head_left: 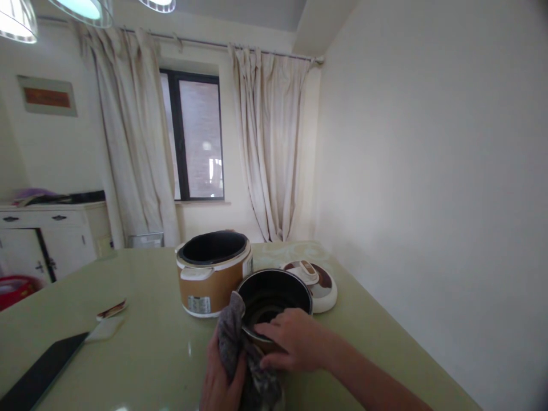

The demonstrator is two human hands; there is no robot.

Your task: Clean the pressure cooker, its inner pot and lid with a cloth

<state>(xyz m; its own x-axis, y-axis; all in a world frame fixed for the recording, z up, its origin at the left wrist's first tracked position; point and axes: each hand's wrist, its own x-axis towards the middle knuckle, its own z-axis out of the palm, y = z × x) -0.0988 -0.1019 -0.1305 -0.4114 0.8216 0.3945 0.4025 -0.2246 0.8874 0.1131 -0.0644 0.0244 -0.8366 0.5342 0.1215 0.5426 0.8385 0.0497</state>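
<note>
My left hand point(222, 374) is closed around a grey patterned cloth point(231, 328), whose upper end rests against the left rim of a round pot point(274, 285) with a dark inside. The cloth's lower part hangs in folds between my two hands. My right hand point(295, 339) grips the pot's near rim, fingers over the edge and thumb on the outside. Just behind and left of the pot stands a tan and white cooker body point(216, 279), open at the top with a dark interior. A white and brown cooker lid point(317, 282) lies behind the pot on the right.
The glossy green table point(141, 354) meets a white wall point(428, 171) on the right. On its left lie a long dark flat object point(45, 368) and a small brown and white piece point(112, 310). A white cabinet point(72, 245) and a red container point(17, 288) stand beyond.
</note>
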